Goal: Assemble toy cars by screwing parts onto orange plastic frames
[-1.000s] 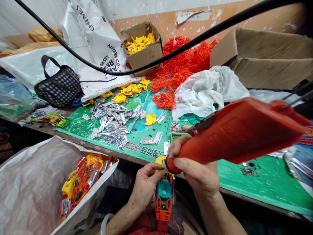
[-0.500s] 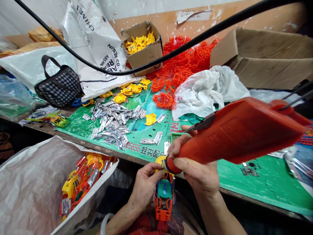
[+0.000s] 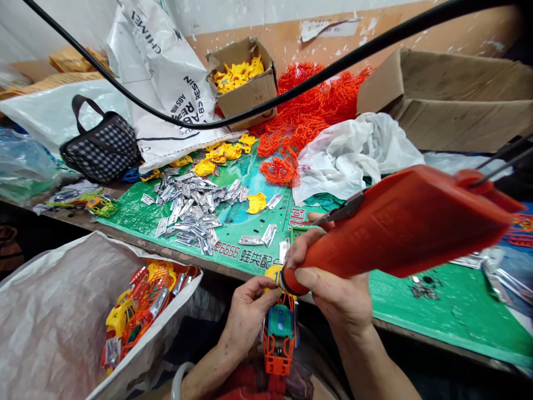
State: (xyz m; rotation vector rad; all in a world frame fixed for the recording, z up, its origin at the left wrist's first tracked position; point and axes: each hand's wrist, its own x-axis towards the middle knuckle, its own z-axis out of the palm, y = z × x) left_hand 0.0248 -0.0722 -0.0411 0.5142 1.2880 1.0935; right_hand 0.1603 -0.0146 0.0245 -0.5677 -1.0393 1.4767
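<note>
My right hand (image 3: 339, 291) is wrapped round a red electric screwdriver (image 3: 400, 228), its lever under my fingers and its nose pointing down and left. The nose meets the front of a toy car (image 3: 280, 328) with an orange frame, a green-blue middle piece and a yellow part at its far end. My left hand (image 3: 250, 311) is closed at the car's left side, thumb and forefinger pinched beside the screwdriver's nose. What lies between those fingertips is hidden. The car is over my lap at the table's front edge.
Silver parts (image 3: 191, 211) and yellow shells (image 3: 220, 153) lie on the green table cover (image 3: 453, 316). Orange frames (image 3: 308, 100) are heaped behind. A white sack (image 3: 62, 316) of toy pieces stands at left. A black cable (image 3: 233, 119) hangs across the view.
The back end of the screwdriver has shifted very slightly left. Both hands and the toy car stay in the same place.
</note>
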